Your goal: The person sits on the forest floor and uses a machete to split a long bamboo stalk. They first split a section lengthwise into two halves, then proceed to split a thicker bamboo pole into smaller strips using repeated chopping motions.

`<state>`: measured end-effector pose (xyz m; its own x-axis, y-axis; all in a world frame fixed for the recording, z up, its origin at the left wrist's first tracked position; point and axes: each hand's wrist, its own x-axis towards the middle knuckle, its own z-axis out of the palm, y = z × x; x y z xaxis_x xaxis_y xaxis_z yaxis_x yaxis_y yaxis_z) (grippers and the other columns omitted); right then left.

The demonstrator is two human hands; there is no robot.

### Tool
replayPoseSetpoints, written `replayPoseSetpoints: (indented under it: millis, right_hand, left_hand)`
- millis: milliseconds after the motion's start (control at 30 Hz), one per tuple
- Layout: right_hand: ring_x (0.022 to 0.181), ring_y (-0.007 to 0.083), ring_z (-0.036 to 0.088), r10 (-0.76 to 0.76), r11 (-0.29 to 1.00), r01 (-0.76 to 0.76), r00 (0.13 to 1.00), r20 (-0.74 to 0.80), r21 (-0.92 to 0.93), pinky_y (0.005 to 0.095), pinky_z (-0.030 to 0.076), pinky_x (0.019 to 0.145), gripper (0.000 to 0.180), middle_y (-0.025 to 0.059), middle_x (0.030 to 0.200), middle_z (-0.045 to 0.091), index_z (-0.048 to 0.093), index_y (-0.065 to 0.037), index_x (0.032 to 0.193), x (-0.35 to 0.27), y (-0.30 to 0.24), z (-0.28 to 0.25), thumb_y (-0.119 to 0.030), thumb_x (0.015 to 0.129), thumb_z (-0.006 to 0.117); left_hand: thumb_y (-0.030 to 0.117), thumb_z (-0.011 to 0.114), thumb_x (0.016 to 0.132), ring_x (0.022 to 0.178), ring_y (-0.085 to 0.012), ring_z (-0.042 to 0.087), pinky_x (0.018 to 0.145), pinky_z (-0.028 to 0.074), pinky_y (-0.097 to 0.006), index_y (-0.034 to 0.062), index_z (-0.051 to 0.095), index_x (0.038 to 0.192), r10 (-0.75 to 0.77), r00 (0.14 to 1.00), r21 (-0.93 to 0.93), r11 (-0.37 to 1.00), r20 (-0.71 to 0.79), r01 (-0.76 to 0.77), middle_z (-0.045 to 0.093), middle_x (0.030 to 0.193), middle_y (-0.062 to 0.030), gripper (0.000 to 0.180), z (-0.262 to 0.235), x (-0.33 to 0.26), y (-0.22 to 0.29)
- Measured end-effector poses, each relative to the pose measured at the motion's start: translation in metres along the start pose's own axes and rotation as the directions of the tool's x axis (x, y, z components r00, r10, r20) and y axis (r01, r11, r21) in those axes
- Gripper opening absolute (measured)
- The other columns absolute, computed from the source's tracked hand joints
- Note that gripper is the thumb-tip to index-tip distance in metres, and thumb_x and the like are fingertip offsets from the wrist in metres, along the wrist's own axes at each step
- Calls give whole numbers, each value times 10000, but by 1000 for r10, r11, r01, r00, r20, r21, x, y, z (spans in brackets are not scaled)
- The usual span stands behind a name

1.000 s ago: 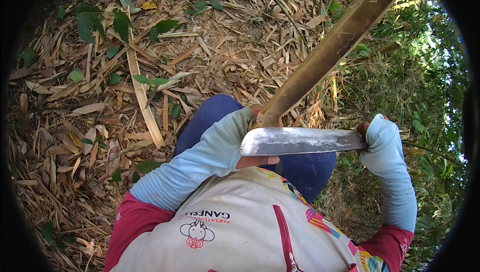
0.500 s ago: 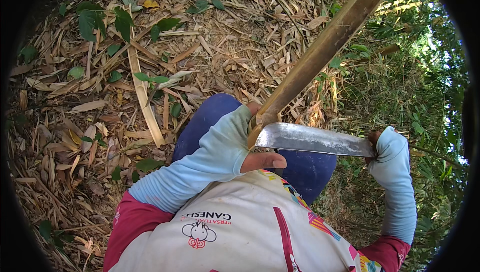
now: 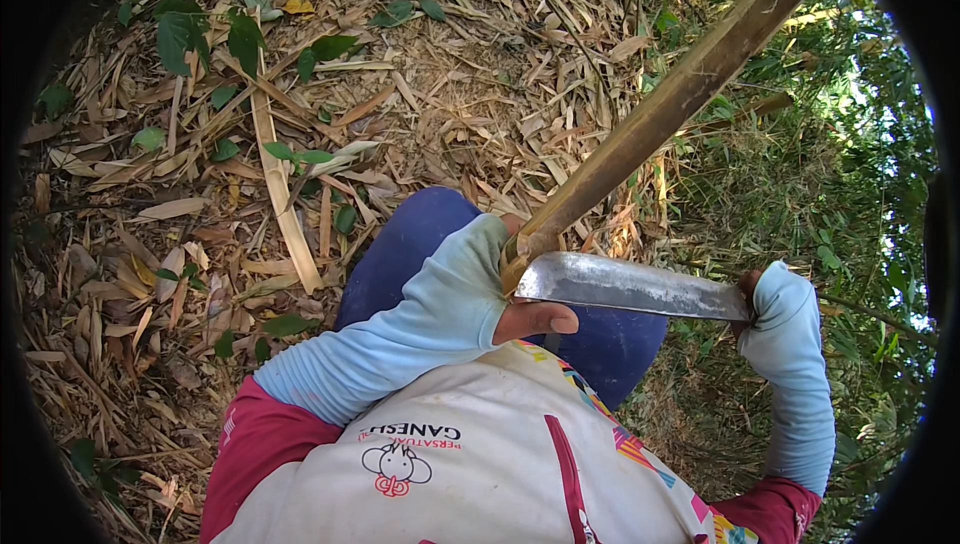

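Note:
A long brown pole (image 3: 660,126), which looks like split bamboo, slants from my lap up toward the far right. My left hand (image 3: 495,289), in a pale blue sleeve with the thumb bare, is closed around its near end; most of those fingers are hidden beneath. Gripped in my right hand (image 3: 752,296) is a machete (image 3: 635,286) with a broad, worn steel blade. The blade lies nearly level across my lap. Its tip end touches or nearly touches the cut near end of the pole, just above my left thumb. My right fingers are partly covered by the sleeve.
Dry leaves and pale shavings (image 3: 430,124) cover the ground ahead and left. A light split strip (image 3: 278,179) lies at the left among small green plants (image 3: 180,39). Grass and brush (image 3: 800,184) grow along the right. My blue-clad knees (image 3: 410,234) are beneath the work.
The pole's far end has swung a little to the right. The blade has dropped slightly nearer my body, staying against or close to the pole's near end. Both hands keep their hold.

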<state>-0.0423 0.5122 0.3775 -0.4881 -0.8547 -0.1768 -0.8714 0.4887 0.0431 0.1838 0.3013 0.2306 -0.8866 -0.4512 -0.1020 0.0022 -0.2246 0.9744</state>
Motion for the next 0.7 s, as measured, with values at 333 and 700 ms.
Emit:
replayPoseSetpoints:
  millis: [333,700]
  right_hand:
    - [714,377,611,42,999,-42,999,7,-2,422,488,631,202,170,711,582,654,-45,773,-3,-1,-4,-38,597,752]
    - [677,350,612,-15,999,15,1000,-9,-45,389,473,593,217,159,710,593,659,-39,796,1,0,-7,-15,608,763]
  left_hand:
    - [447,967,586,819,-94,574,716,487,-268,17,586,1077,-10,1000,24,1000,-5,10,629,875,-7,755,2,3,-1]
    - [519,950,574,770,-99,551,669,470,-286,19,593,1025,-16,1000,129,991,-9,17,591,822,-2,762,1,4,2]
